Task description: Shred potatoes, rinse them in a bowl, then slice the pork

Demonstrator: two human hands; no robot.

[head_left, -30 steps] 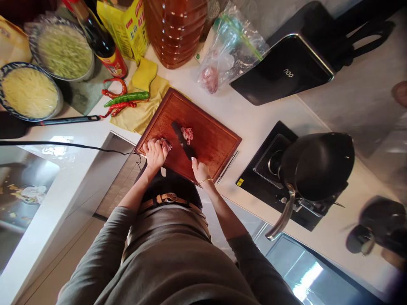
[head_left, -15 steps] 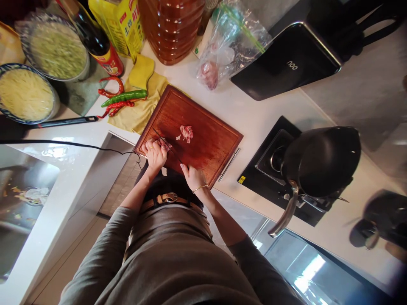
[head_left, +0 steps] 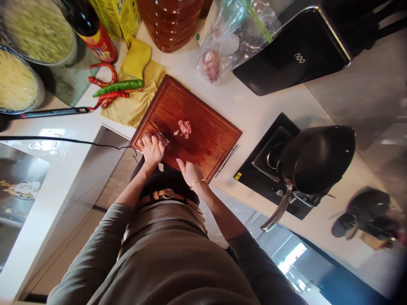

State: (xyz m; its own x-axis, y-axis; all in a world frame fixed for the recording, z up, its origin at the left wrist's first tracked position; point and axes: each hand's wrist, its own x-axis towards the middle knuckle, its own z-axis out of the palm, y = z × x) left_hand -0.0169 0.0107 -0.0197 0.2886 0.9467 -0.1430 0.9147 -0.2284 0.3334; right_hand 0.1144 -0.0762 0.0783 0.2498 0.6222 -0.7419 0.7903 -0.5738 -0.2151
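On the wooden cutting board [head_left: 203, 127], the left hand [head_left: 151, 148] is curled down over a small piece of raw meat [head_left: 164, 137] at the board's near-left edge, fingers bunched and pressing it flat, so that only a pink sliver shows past the knuckles. The right hand [head_left: 190, 171] is closed around the handle of a knife [head_left: 160, 135], gripping it at the board's near edge; the blade runs from that hand up and to the left, thin and dark, and passes just beside the left hand's fingertips, touching or nearly touching the held meat. The knife's long axis thus lies diagonally across the near corner of the board, and the meat sits right under the left hand, closer to it than to the right. A separate heap of cut meat [head_left: 185, 127] rests near the middle of the board, apart from both hands and just beyond the blade. The view is steep and the blade edge-on — it is probably resting on the meat, but whether it has bitten in cannot be told. The handle is hidden inside the right fist, and most of the held piece is covered by the left hand.
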